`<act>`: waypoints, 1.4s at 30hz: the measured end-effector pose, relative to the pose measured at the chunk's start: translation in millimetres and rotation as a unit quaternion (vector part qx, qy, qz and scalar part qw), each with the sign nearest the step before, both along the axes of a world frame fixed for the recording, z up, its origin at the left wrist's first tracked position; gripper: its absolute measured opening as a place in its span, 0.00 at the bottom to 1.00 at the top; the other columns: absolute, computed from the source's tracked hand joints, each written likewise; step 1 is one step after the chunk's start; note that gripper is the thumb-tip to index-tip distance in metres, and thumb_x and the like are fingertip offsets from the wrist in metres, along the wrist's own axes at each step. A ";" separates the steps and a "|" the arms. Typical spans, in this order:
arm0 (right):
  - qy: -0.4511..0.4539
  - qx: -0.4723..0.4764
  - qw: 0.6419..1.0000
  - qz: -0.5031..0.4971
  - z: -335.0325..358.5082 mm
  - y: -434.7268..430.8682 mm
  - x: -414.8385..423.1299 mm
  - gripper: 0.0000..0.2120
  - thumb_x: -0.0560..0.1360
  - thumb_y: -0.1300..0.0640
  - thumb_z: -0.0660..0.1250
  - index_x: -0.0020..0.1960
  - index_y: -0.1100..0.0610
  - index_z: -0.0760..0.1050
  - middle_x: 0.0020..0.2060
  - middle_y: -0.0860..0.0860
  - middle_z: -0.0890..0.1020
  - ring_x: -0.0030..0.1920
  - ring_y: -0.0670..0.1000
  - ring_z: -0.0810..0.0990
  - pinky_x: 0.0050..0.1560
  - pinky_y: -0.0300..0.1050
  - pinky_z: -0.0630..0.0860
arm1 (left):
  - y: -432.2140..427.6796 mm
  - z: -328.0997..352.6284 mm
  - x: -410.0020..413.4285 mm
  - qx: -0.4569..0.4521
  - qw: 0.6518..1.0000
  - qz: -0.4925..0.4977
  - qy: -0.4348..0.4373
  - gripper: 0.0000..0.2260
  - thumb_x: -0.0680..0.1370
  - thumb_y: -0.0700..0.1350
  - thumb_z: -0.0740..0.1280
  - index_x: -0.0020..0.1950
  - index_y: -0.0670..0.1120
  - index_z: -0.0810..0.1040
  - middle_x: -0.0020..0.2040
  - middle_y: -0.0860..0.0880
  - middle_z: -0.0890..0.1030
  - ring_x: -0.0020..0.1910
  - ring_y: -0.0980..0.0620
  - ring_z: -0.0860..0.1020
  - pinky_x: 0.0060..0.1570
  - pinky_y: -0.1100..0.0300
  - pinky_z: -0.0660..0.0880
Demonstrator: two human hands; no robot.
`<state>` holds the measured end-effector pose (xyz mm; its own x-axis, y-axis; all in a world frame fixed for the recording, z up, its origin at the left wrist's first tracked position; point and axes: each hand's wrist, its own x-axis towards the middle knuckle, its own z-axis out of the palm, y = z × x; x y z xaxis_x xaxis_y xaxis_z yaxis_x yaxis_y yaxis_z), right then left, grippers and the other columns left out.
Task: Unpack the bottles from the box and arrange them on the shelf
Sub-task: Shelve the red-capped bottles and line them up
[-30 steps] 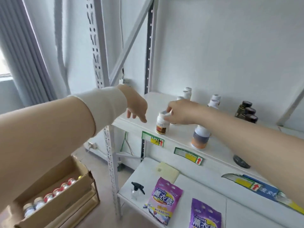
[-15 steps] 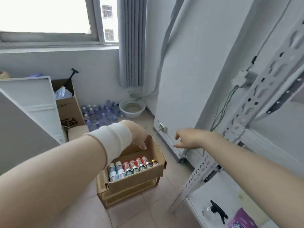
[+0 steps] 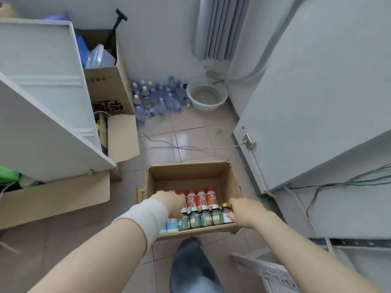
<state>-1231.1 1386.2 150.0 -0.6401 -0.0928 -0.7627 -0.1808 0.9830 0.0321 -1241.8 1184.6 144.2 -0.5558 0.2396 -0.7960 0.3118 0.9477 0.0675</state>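
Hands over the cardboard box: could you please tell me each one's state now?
Left hand: cannot be told, fingers hidden.
Right hand: touches the gold-capped dark bottle; grip unclear.

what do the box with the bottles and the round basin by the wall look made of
Box: brown cardboard, matte, with a ragged torn top corner. Basin: probably plastic, pale grey-white and smooth with a thick rim; enamelled metal cannot be ruled out.

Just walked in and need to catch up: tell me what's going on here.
A person reaches both hands into an open cardboard box on the floor, where bottles are packed along the near side. The left hand is at the red-labelled bottles, the right hand at the gold-capped brown bottle. Neither grip is clear; nothing is lifted yet.
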 end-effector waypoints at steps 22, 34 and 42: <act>-0.128 -0.074 0.952 -0.268 -358.3 26.9 -126.8 0.27 0.73 0.46 0.67 0.65 0.61 0.68 0.62 0.58 0.75 0.62 0.58 0.75 0.58 0.47 0.72 | 68.6 -353.6 -135.3 0.107 0.978 0.169 -0.056 0.21 0.80 0.55 0.57 0.70 0.49 0.66 0.68 0.44 0.71 0.68 0.42 0.66 0.66 0.51 0.64; -0.066 -0.171 0.887 -0.424 -346.6 32.8 -124.1 0.27 0.68 0.52 0.75 0.61 0.63 0.70 0.58 0.57 0.79 0.58 0.57 0.78 0.53 0.45 0.73 | 59.5 -344.4 -133.6 0.244 0.929 0.280 -0.003 0.18 0.78 0.53 0.63 0.67 0.49 0.71 0.63 0.46 0.74 0.66 0.47 0.67 0.62 0.56 0.65; -0.035 -0.269 0.820 -0.504 -230.9 33.8 -99.3 0.24 0.68 0.52 0.75 0.57 0.55 0.67 0.50 0.48 0.76 0.53 0.51 0.77 0.56 0.52 0.76 | 25.9 -224.0 -115.7 0.382 0.817 0.428 0.055 0.16 0.75 0.45 0.69 0.63 0.47 0.73 0.56 0.51 0.77 0.51 0.56 0.76 0.49 0.67 0.72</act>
<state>-1330.5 1420.0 -80.9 -0.5548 0.1217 -0.8230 0.7495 0.5025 -0.4310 -1357.5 1210.5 -79.7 -0.8383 0.1291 -0.5297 -0.3997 0.5153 0.7581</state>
